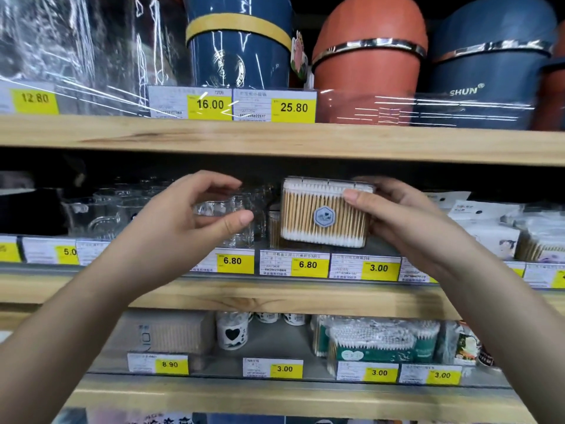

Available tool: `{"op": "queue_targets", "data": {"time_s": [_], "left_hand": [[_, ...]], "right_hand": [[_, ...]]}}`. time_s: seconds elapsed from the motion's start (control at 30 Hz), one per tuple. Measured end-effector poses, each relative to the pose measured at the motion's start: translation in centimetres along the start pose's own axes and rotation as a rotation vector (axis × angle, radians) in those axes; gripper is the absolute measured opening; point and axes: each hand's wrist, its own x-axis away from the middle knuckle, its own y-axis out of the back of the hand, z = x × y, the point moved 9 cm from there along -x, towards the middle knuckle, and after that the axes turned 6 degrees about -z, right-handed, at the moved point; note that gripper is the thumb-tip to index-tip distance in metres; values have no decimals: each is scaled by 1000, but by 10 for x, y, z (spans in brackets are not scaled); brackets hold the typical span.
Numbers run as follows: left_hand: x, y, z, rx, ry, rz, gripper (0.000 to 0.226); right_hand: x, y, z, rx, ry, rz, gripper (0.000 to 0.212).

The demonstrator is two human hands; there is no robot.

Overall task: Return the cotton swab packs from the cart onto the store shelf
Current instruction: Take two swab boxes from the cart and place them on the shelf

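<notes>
Our right hand (pixel 406 221) grips a clear cotton swab pack (pixel 325 212) by its right end, thumb across the front near the top, fingers hidden behind it. The pack stands upright on the middle shelf (pixel 275 296), or just above it; we cannot tell whether it touches. Directly below it sits a yellow 6.80 price tag (pixel 308 264). Our left hand (pixel 195 218) hangs open to the left of the pack, apart from it, thumb and fingers curved with nothing between them. Behind that hand stand clear glass cups (pixel 101 215). Just behind the pack, on our left-hand side, is a second swab box (pixel 274 228). Further right of our right hand lie white bagged packs (pixel 489 228).
</notes>
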Motion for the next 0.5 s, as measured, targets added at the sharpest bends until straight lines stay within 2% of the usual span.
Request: {"op": "queue_targets", "data": {"time_s": [0.27,0.37,0.5], "left_hand": [[7,3,6,63,34,-16,53],[7,6,7,51,31,-26,53],[7,6,7,50,27,-36,53]], "right_hand": [[-14,-12,-14,79,-19,54,53],[-17,-12,-20,99,-32,45,79],[-21,-11,-19,95,-50,39,90]]}}
